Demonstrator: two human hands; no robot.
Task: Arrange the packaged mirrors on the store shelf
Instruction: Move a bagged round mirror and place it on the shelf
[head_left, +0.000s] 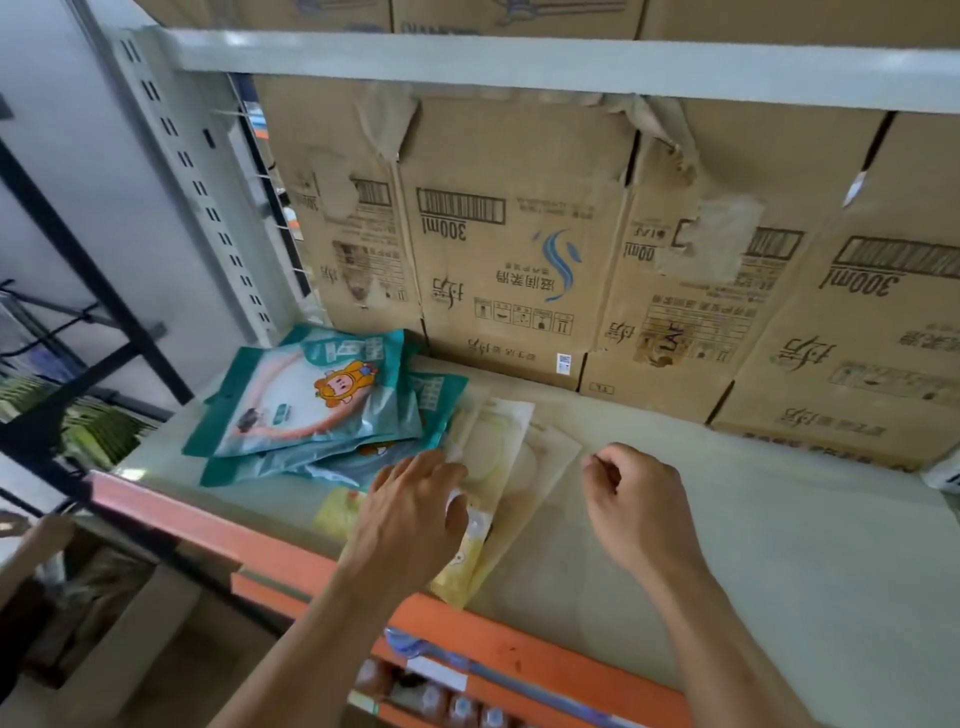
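Several teal packaged mirrors (317, 395) lie in a loose, overlapping pile at the left of the pale shelf board (779, 571). Beside them, yellow packaged mirrors (511, 457) lie flat, one over another, reaching to the shelf's front edge. My left hand (410, 506) rests on the yellow packs with its fingers spread over them. My right hand (636, 501) hovers just right of the yellow packs with its fingers curled, holding nothing that I can see.
Brown cardboard boxes (519, 249) line the back of the shelf. An orange rail (519, 660) runs along the front edge, with bottles on the shelf below. A grey upright (197, 197) stands at the left. Another person's hand (47, 535) shows at the far left.
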